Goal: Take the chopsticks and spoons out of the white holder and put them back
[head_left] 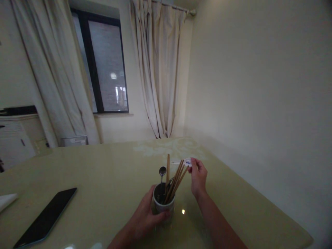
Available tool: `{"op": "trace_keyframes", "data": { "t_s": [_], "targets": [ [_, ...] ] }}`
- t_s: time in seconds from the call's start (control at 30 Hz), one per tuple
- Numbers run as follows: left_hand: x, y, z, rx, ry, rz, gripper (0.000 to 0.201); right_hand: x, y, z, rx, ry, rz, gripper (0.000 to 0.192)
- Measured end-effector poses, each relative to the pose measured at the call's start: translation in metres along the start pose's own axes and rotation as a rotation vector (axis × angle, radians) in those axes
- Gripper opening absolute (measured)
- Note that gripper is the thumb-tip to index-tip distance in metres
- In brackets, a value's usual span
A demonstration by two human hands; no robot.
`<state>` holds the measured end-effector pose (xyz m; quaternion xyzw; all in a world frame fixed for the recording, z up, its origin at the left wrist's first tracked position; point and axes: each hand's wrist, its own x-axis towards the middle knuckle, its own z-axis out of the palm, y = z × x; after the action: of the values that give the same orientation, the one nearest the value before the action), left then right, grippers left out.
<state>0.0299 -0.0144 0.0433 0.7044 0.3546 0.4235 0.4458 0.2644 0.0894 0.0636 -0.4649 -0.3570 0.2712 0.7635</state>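
My left hand (149,211) is wrapped round a light-coloured cup (164,207) that stands on the table, fingers on its far side and thumb at the front. Several wooden chopsticks (177,181) lean out of the cup towards the right. A metal spoon (162,171) also sticks up from it, bowl end on top. Beyond the cup and to its right, my right hand (198,174) pinches a white spoon (187,162) with a blue pattern. This spoon lies about level, its thin end pointing left behind the chopstick tips.
A glossy pale green table (103,173) spreads out around my hands. On its left lies a dark flat tablet-like slab (46,218), with a white object (7,200) at the edge of view. A bare wall (259,103) runs along the right side; curtains (160,69) and a window are behind.
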Motion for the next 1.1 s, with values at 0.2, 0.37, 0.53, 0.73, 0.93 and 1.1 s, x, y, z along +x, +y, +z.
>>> {"op": "trace_keyframes", "data": {
  "t_s": [0.2,0.37,0.53,0.73,0.93,1.1],
  "targets": [
    [0.007,-0.007,-0.011,0.138,0.227,-0.003,0.062,0.006,-0.007,-0.004,0.038,0.163,-0.091,0.047],
    [0.01,-0.017,-0.015,0.227,0.346,-0.01,0.065,0.002,-0.022,-0.003,0.055,0.218,-0.208,0.038],
    [0.012,-0.018,-0.014,0.227,0.355,0.0,0.066,-0.012,-0.038,0.003,0.042,0.136,-0.272,0.035],
    [0.012,-0.019,-0.018,0.217,0.317,0.014,0.067,-0.043,-0.039,0.011,0.024,-0.095,-0.357,0.024],
    [0.008,-0.012,-0.014,0.218,0.252,0.046,0.067,-0.068,-0.029,0.012,-0.085,-0.436,-0.683,0.015],
    [0.003,-0.003,-0.007,0.242,0.168,0.086,0.066,-0.075,-0.024,0.011,-0.252,-0.67,-0.987,0.028]
  ]
}}
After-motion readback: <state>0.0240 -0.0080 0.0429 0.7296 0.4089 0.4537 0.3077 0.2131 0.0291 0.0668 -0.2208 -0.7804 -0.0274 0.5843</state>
